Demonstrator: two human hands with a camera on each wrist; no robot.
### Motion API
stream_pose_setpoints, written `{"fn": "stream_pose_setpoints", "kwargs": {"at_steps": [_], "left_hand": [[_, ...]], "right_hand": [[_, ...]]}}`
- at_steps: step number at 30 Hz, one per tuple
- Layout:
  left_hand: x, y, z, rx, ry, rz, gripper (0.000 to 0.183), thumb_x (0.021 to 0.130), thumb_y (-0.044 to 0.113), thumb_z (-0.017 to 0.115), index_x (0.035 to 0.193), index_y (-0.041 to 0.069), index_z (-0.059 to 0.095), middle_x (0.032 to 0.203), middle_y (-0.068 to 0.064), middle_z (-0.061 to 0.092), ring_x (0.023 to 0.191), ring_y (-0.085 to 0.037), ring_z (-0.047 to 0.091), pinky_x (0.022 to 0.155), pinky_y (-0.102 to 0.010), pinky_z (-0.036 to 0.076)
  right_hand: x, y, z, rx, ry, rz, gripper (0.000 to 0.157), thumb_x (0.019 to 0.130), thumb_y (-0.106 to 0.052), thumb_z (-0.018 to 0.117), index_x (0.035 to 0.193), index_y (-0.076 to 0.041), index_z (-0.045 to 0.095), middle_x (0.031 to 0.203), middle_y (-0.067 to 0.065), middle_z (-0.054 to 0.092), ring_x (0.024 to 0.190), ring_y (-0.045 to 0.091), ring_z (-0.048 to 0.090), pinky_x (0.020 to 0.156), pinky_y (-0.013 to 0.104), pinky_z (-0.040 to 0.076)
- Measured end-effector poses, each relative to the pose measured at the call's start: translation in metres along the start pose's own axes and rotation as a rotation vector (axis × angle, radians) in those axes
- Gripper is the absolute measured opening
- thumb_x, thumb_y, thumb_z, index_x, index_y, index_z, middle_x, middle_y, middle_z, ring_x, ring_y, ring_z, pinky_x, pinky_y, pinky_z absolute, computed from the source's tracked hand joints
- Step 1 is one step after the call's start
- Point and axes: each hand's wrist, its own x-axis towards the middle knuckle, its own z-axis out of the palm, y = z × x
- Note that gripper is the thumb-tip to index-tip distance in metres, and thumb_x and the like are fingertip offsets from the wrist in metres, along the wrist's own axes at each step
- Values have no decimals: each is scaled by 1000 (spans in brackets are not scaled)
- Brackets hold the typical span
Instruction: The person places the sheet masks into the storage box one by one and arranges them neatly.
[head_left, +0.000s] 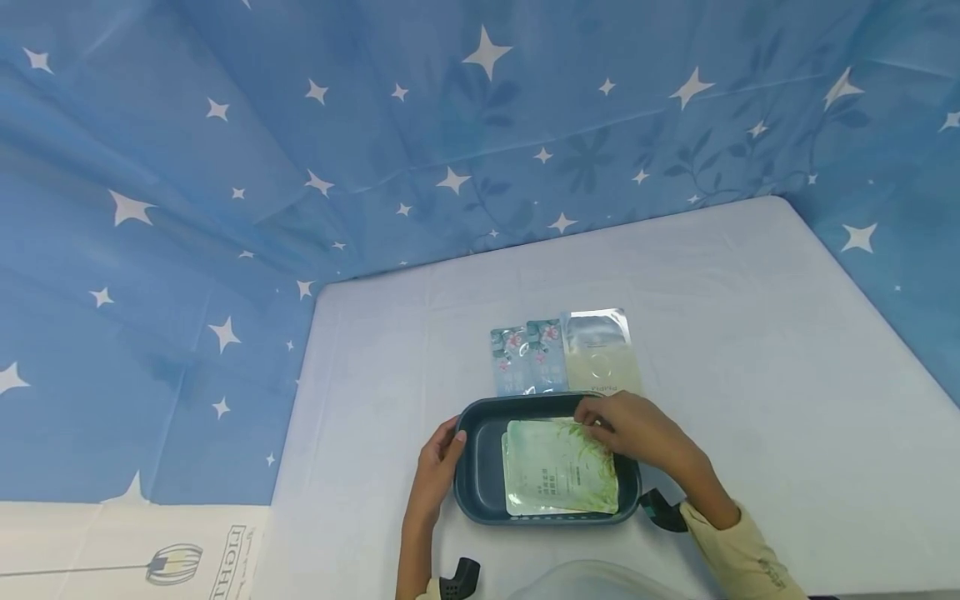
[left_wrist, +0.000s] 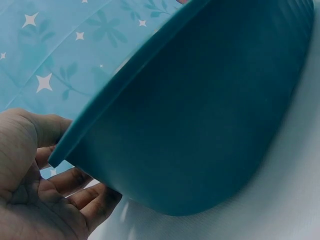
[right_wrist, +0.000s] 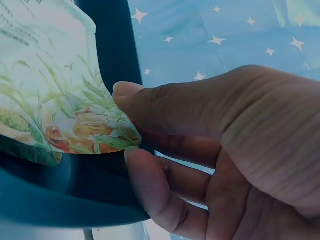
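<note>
A dark teal plastic basin (head_left: 480, 458) with rounded corners sits on the white-covered table. My left hand (head_left: 437, 467) grips its left rim, thumb over the top edge and fingers against the outer wall; the left wrist view shows this side of the basin (left_wrist: 190, 125) close up. Inside lie green-and-white face mask packets (head_left: 558, 467), at least two, one overlapping another. At the upper right of the stack, my right hand (head_left: 633, 427) pinches a corner of the top packet (right_wrist: 65, 95) between thumb and fingers. How many packets lie beneath is hidden.
Just beyond the basin lie two blue floral packets (head_left: 547, 358) and a silver-and-cream packet (head_left: 600, 350), side by side. Their near ends come close to the basin's far rim. A blue star-patterned curtain (head_left: 450, 125) hangs behind the white table cover (head_left: 750, 375).
</note>
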Motion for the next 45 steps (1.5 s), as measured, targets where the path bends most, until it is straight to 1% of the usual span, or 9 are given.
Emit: {"fn": "stream_pose_setpoints", "kwargs": {"at_steps": [4,8,12,15,19,25,34,39,45], "left_hand": [[4,-11,0,-4,3,13,46,100,34,55,138,8,52,139,-11,58,132,-30,52,111,-49,41],[5,-11,0,-4,4,10,45,100,33,55,138,8,53,139,-11,58,132,-30,52,111,-49,41],[3,-3,0,7,6,-3,42,102,26,53,137,5,52,138,-15,58,131,-33,52,110,-51,41],[-3,9,0,15,5,-4,40,102,23,52,136,2,52,137,-18,58,131,-36,52,109,-52,41],[-9,22,1,20,7,5,41,102,23,52,136,1,52,137,-19,57,130,-37,52,109,-52,42],[-10,22,2,34,18,7,42,102,26,51,137,2,51,138,-17,57,131,-36,52,109,-51,42],[-10,24,0,31,1,-16,39,101,22,54,135,1,53,135,-18,59,128,-37,54,108,-52,43],[-12,28,0,35,6,-14,40,101,22,54,135,1,53,135,-19,59,128,-37,54,108,-52,43],[-10,24,2,37,14,-12,41,102,23,52,136,1,52,136,-19,58,129,-37,53,109,-53,42]], "right_hand": [[-1,0,0,-32,22,-45,18,87,-10,71,105,-12,71,98,-2,74,84,10,68,71,29,54],[-2,1,0,-43,41,-81,19,88,-9,70,106,-12,71,97,-3,74,80,6,66,69,28,54],[-2,2,1,-34,44,-93,18,88,-9,70,107,-11,71,95,-3,75,82,9,69,71,29,55],[-2,3,2,-17,44,-92,19,89,-9,69,108,-10,70,95,-3,75,86,12,71,74,31,57],[-3,4,2,18,42,-84,19,90,-10,68,109,-9,69,98,-2,74,88,13,71,76,32,57],[-4,9,2,94,56,-93,19,91,-8,67,110,-8,69,101,1,74,89,13,71,75,29,58],[-7,12,-2,161,131,-83,18,92,-11,67,110,-7,69,102,0,74,91,12,71,78,29,58],[-8,13,-5,183,166,-74,17,91,-11,68,109,-10,69,100,-1,74,88,8,69,75,26,56],[-10,16,-8,306,201,-23,16,91,-10,68,108,-8,68,99,7,74,88,17,71,62,21,57]]}}
